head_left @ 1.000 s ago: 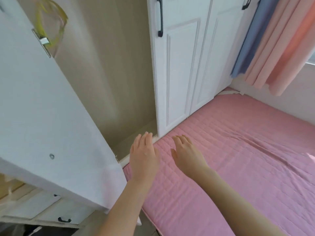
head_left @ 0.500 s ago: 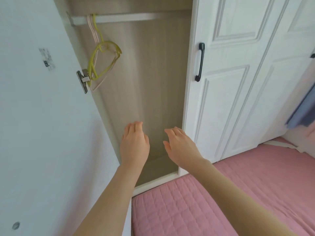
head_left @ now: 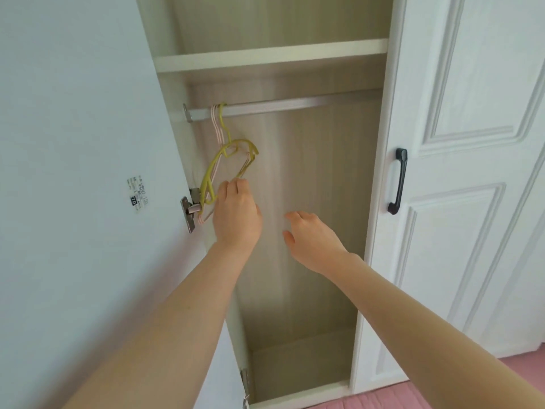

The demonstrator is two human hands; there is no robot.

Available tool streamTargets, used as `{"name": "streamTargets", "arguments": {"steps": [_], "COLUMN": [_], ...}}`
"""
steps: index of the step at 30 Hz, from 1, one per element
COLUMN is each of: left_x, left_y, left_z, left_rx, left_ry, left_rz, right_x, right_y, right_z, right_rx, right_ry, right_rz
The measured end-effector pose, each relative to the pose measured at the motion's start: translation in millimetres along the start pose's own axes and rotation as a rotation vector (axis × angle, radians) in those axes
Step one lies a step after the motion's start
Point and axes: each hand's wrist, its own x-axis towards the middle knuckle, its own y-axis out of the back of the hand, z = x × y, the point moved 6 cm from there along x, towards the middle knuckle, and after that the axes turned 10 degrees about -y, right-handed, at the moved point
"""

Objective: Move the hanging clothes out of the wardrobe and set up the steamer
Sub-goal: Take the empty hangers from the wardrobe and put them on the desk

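Head view: white open wardrobe point(head_left: 271, 56) shows no clothes, only bare yellow-green and pink plastic hangers point(head_left: 233, 149) on its silver rail point(head_left: 295, 107). Left hand point(head_left: 236, 214) curls its fingers at them, grip unclear. Right hand point(head_left: 312, 240) is empty with fingers loosely apart. No steamer in sight, so setup likely remains.

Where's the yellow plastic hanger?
In the head view the yellow plastic hanger hangs at the left end of the silver wardrobe rail, bunched with thin pink hangers, above the left hand and beside the metal door hinge.

Wardrobe rail point(head_left: 280, 106), hangers point(head_left: 213, 166) hooked on (left end)
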Motion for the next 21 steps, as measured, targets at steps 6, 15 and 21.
{"name": "streamTargets", "arguments": {"steps": [6,15,21], "left_x": [61.3,100.9,102.6], "left_y": [-11.3,-24.3,-41.9], "left_z": [-30.5,-73.1,-94.1], "left_rx": [0.055,-0.074,-0.247], "left_ry": [0.103,0.433,0.559], "left_rz": [-0.066,-0.262,-0.257], "right_x": [42.1,98.3,129.0], "right_y": [0.0,8.6,6.2], "right_z": [-8.5,-21.0,-30.1], "right_rx": [0.060,0.191,0.382], "right_ry": [0.042,0.061,-0.016], "right_rz": [-0.019,-0.029,-0.086]}}
